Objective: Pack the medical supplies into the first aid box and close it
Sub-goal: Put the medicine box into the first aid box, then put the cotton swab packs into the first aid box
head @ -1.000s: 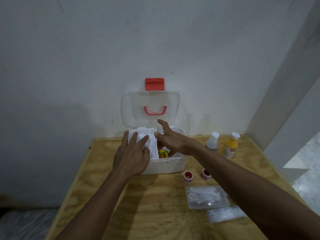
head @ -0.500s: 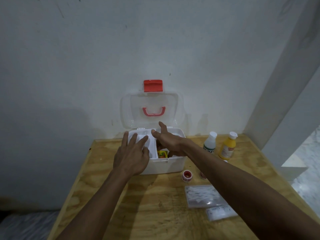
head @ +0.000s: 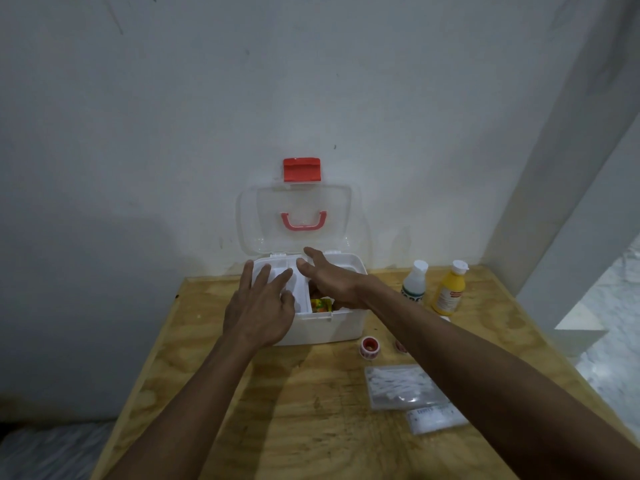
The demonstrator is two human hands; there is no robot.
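Nearest the camera, toward the wrist side of the right arm, a flat clear pouch with printed text (head: 437, 418) and a clear plastic bag of white cotton swabs (head: 401, 386) lie on the bare plywood tabletop (head: 311, 427). Both are unpacked, and seem laid out within easy reach of the right hand.

Further on, a small red-and-white tape roll (head: 370, 346) stands just right of the box front; a second red item beside it is mostly hidden by the forearm, possibly another roll.

The left hand (head: 258, 308) rests palm down on the white inner tray (head: 298, 289) at the left half of the white plastic first aid box (head: 329, 329). Its fingers are straight and spread apart, tips on the tray floor, probably to steady or seat the tray. The right hand (head: 332, 280) hovers over the right half, fingers extended and loosely apart, holding nothing that I can see. Under its palm a small orange-green packet (head: 320, 304) sits in the box beside the tray, so that item counts as packed.

Right of the right wrist, a white squeeze bottle (head: 414, 282) and a yellow bottle with white cap (head: 449, 289) stand upright, close together, awaiting packing.

Beyond the fingertips, the clear lid with pink handle (head: 301, 220) and red latch (head: 301, 169) leans open against the wall. Judgement: packing is early; the lid stays up for access.
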